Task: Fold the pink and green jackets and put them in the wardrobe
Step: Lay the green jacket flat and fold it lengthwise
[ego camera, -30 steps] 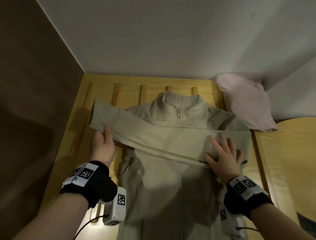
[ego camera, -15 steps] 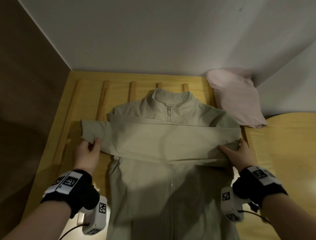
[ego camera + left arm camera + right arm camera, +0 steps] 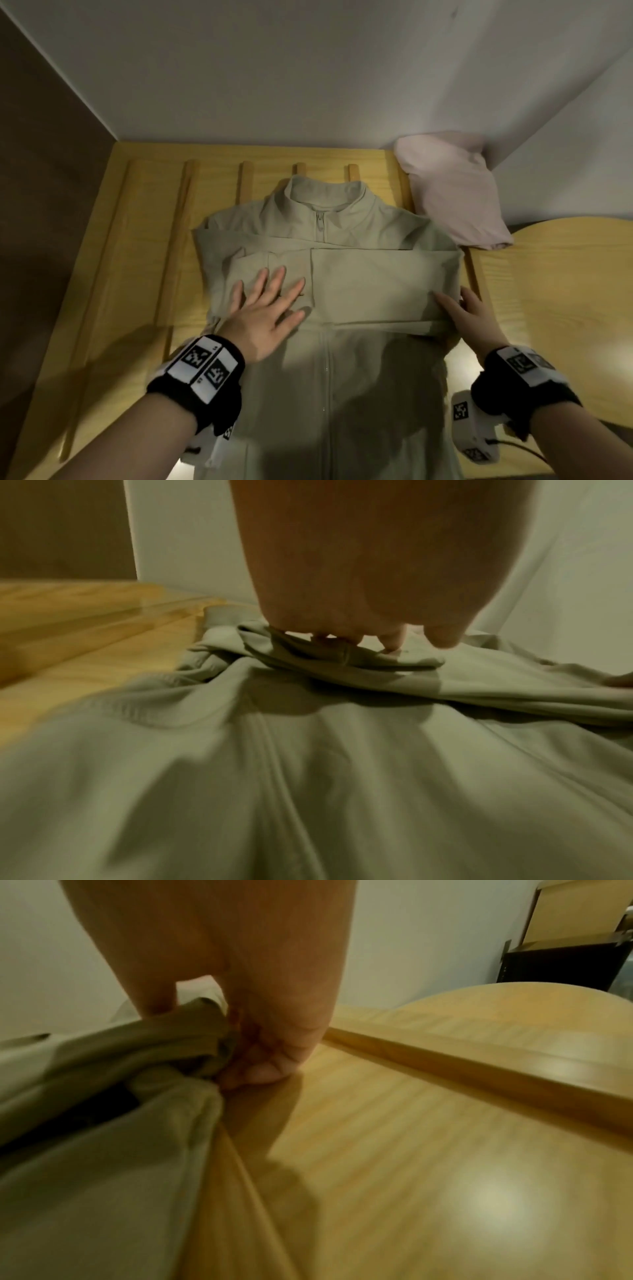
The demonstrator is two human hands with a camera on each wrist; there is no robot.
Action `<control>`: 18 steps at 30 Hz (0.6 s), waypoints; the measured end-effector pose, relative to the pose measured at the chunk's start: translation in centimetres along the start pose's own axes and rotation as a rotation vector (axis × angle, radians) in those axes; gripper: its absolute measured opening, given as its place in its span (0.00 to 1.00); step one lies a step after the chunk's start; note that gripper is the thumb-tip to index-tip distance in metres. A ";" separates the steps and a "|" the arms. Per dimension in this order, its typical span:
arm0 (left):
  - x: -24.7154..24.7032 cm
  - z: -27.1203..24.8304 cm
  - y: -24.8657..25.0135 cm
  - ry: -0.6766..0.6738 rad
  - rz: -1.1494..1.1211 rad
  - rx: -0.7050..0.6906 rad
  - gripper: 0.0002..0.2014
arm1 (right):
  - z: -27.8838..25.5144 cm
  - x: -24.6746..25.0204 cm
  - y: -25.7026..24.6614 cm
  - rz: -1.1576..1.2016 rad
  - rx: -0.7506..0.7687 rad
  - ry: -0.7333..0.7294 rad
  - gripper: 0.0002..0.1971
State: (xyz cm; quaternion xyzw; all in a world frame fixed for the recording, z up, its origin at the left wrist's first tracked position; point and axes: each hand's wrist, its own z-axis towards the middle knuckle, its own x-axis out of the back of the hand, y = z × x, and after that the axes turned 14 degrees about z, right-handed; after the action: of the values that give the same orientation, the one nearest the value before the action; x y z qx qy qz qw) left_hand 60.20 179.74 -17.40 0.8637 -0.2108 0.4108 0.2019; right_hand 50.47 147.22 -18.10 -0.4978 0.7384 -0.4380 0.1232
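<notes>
On the slatted wooden bed frame (image 3: 144, 240), against the white wall, we log one green jacket (image 3: 342, 377), front up, zip closed, collar toward the wall, both sleeves folded across its chest. Our left hand (image 3: 263, 318) lies flat on the folded sleeve (image 3: 370, 291), fingers spread and straight. Our right hand (image 3: 469, 318) pinches the fold at the jacket's right edge, thumb on top and fingers curled beneath. One pink jacket (image 3: 452, 195), folded, lies in the far right corner, just beside the green jacket's shoulder.

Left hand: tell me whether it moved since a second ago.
Yes. The left hand moved right, from the bare wood onto the green jacket, flat on the folded sleeve.
</notes>
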 end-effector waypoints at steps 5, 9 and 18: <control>-0.4 -0.1 -0.2 -0.019 0.084 0.047 0.30 | -1.5 1.3 1.8 0.155 0.050 -0.026 0.05; -0.6 0.2 0.3 -0.029 0.105 0.080 0.31 | -2.5 1.8 2.1 0.138 0.068 -0.152 0.17; -0.9 0.5 0.7 -0.041 0.120 0.126 0.31 | -3.0 1.7 2.4 0.027 0.280 0.010 0.07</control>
State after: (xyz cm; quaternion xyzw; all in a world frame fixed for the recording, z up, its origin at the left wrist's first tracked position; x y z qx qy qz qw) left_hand 59.66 179.11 -18.25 0.8688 -0.2399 0.4169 0.1176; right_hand 46.27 147.63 -17.77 -0.4633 0.6773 -0.5376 0.1937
